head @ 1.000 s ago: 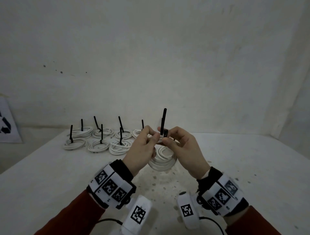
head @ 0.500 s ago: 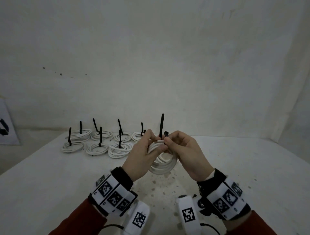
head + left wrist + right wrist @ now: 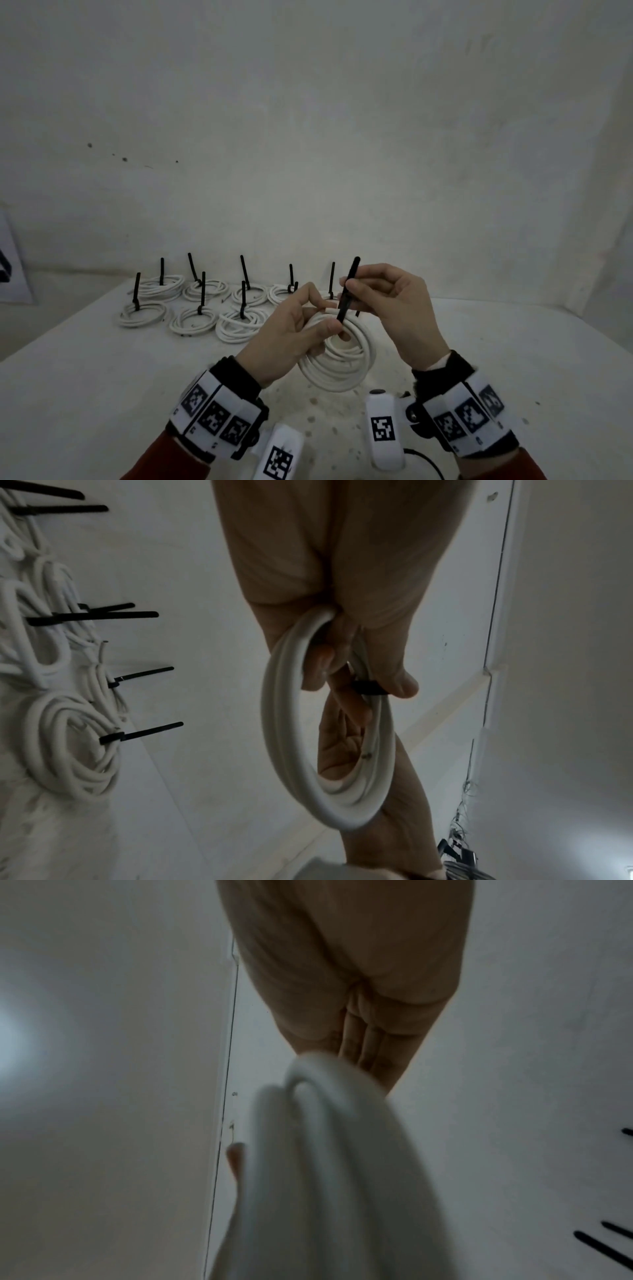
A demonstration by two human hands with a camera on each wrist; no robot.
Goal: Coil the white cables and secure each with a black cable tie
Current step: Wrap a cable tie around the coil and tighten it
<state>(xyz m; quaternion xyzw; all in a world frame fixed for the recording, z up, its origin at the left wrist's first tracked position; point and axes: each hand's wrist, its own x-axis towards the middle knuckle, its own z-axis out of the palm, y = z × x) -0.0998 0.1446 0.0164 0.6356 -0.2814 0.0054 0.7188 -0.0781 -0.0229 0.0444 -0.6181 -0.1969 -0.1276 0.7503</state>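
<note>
Cinching step: left hand (image 3: 291, 337) grips coil (image 3: 342, 363) above worktop's near-middle, right hand (image 3: 394, 308) pinches tie (image 3: 347, 291) tail. Next, prob. pull tail snug w/o loosening loops.

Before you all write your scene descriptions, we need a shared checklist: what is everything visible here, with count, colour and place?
coiled white cable: one, white, held above the table, between both hands
black plastic cable tie: one, black, around the held coil's top, tail up
tied white cable coils: about eight, white, each with an upright black tie, in two rows on the table's far left
speckled table: one, white
wall: white, behind
printed sheet: one, white and black, left edge
marker wristbands: two, black and white
left hand: grips the coil
right hand: pinches the tie's tail
</note>
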